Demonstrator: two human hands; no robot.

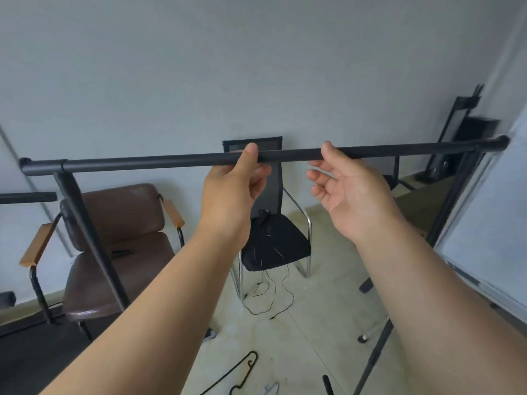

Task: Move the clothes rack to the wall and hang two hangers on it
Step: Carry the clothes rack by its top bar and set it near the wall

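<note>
The black clothes rack's top bar (148, 163) runs across the view at chest height, with its legs (85, 223) slanting down to the floor. My left hand (233, 192) holds the bar near its middle, thumb across the front and fingers curled just under it. My right hand (345, 192) is beside it with fingers spread below the bar; only the thumb tip touches. A black hanger (236, 372) lies on the tiled floor near my feet, and a pale hanger (271, 388) is partly cut off by the frame's edge.
Behind the rack a brown padded armchair (119, 238) and a black mesh chair (273, 240) with trailing cables (271, 297) stand against the grey wall (256, 67). Dark panels (462, 129) lean in the right corner. A white board (484, 223) stands at the right.
</note>
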